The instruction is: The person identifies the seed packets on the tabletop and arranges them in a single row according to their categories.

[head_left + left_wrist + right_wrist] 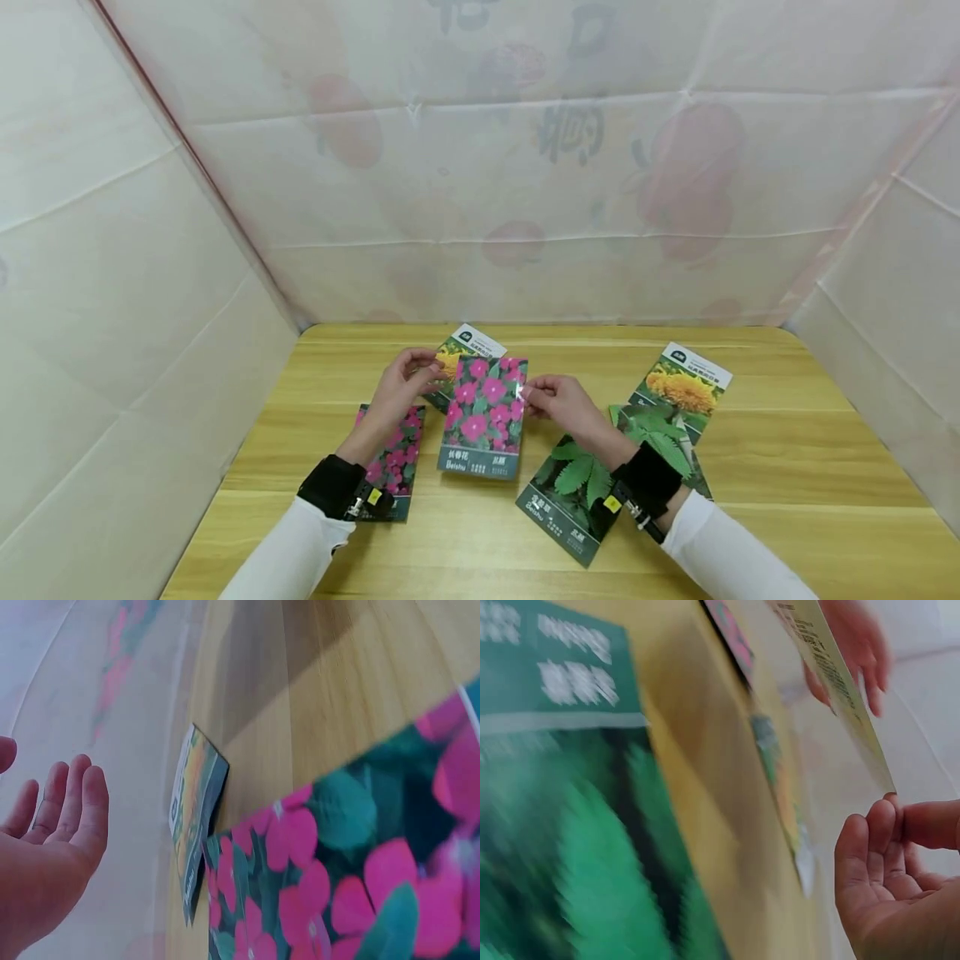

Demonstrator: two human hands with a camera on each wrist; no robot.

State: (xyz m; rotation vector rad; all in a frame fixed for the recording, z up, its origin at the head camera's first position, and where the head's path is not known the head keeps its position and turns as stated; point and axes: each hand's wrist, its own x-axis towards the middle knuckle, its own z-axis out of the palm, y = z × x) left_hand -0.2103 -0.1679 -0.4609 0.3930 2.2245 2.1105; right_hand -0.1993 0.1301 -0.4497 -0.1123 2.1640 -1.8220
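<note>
A seed packet with pink flowers (487, 408) is held up at the middle of the table. My right hand (566, 408) pinches its upper right edge between thumb and fingers; in the right wrist view, the packet's printed back (832, 671) shows nearly edge-on. My left hand (397, 392) hovers by its upper left side, fingers loosely bent and apart from it, and overlaps a yellow-flower packet (480, 343) lying behind. Beneath my left wrist lies another pink-flower packet (397, 467), partly covered by the arm.
Under my right forearm lies a green-leaf packet (558, 508), with another leaf packet (660, 433) beside it. A second yellow-flower packet (686, 383) is at the back right, partly overlapped. Pale sheets (465, 183) enclose the wooden table (810, 450) at the back and sides.
</note>
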